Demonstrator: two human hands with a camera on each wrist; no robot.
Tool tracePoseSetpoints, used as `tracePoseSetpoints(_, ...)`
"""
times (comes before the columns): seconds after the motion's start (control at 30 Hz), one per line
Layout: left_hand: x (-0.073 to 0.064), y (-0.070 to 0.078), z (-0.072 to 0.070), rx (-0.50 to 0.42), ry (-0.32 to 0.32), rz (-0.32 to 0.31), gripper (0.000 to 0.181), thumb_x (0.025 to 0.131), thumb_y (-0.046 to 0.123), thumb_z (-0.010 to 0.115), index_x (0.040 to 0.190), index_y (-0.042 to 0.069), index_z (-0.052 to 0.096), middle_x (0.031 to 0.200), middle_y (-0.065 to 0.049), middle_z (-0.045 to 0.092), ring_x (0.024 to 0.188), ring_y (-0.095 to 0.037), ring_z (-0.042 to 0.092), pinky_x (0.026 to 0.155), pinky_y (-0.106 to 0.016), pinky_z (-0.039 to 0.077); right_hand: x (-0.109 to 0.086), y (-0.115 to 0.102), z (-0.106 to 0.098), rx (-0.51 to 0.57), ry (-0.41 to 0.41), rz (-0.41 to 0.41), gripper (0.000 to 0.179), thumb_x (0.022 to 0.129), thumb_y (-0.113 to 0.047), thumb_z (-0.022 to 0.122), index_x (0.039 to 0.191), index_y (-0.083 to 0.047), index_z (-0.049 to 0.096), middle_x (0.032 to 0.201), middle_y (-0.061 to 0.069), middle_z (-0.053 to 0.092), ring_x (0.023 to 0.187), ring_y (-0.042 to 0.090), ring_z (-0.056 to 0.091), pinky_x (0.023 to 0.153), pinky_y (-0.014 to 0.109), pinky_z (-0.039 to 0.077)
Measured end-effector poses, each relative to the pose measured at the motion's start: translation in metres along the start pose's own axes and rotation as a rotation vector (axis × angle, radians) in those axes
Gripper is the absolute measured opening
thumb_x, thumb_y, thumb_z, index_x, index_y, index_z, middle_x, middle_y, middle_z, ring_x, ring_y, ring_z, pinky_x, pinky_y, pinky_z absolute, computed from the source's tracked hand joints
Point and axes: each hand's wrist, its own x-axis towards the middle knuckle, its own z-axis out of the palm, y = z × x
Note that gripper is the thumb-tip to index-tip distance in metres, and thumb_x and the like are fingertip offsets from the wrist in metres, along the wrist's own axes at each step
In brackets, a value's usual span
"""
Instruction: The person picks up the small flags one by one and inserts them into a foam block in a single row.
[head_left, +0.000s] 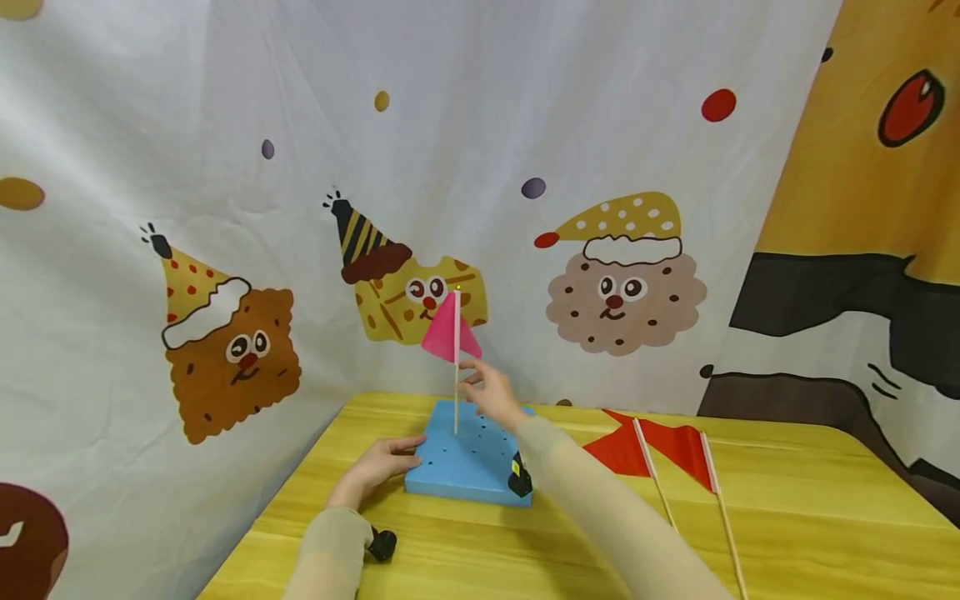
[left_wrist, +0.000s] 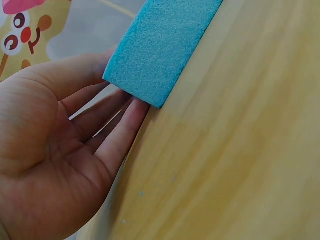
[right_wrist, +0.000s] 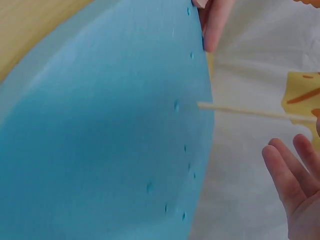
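A pink triangular flag [head_left: 444, 330] on a thin wooden stick [right_wrist: 245, 110] stands upright over a blue foam board [head_left: 450, 482] dotted with small holes. My right hand [head_left: 491, 393] pinches the stick just below the cloth, the other fingers spread away from it. In the right wrist view the stick's lower end meets the board's top near a hole. At the board's left edge my left hand [head_left: 382, 468] rests with extended fingers, some on the top and others against the side, as the left wrist view shows.
Two red flags [head_left: 678, 442] on wooden sticks lie on the wood-grain table [head_left: 810, 492] to the right of the board. A white cloth backdrop [head_left: 480, 150] with cartoon biscuits hangs behind the table. Each wrist wears a small black device [head_left: 382, 545].
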Motion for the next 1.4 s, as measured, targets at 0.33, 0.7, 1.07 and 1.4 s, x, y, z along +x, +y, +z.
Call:
tracePoseSetpoints(0.33,0.002,-0.003,0.0,0.023,-0.017,0.004,0.053,0.096,0.02,0.063,0.144,0.003,0.047,0.148,-0.022,0.039,0.132,-0.041,0.041,0.102,-0.045,0.044,-0.042,0.012,-0.075,0.028,-0.047,0.069,0.029,0.095,-0.018,0.065,0.123,-0.01,0.062,0.102,0.011,0.067,0.075,0.024,0.067,0.058,0.039,0.057)
tracePoseSetpoints(0.7,0.003,-0.001,-0.004,0.034,-0.031,0.01,0.053,0.097,0.02,0.062,0.144,0.002,0.046,0.149,-0.022,0.038,0.128,-0.039,0.046,0.103,-0.047,0.043,-0.127,0.051,-0.181,0.044,0.019,0.208,0.034,0.093,-0.018,0.067,0.121,0.001,0.061,0.098,0.013,0.068,0.078,0.033,0.067,0.063,0.049,0.058)
tracePoseSetpoints(1.07,-0.002,0.001,-0.005,0.02,-0.015,-0.016,0.056,0.096,0.019,0.063,0.145,0.0,0.044,0.15,-0.025,0.034,0.129,-0.041,0.043,0.103,-0.043,0.043,-0.178,0.08,-0.224,-0.021,0.071,0.478,0.038,0.091,-0.014,0.068,0.117,0.013,0.061,0.096,0.019,0.069,0.077,0.034,0.07,0.064,0.041,0.059)
tracePoseSetpoints(1.4,-0.003,0.006,0.0,0.025,-0.03,-0.028,0.057,0.097,0.019,0.062,0.146,-0.001,0.042,0.15,-0.027,0.032,0.129,-0.041,0.043,0.102,-0.043,0.044,-0.202,0.097,-0.227,-0.064,-0.005,0.51,0.021,0.087,-0.007,0.069,0.099,0.011,0.067,0.07,0.008,0.065,0.057,0.018,0.061,0.053,0.032,0.056)
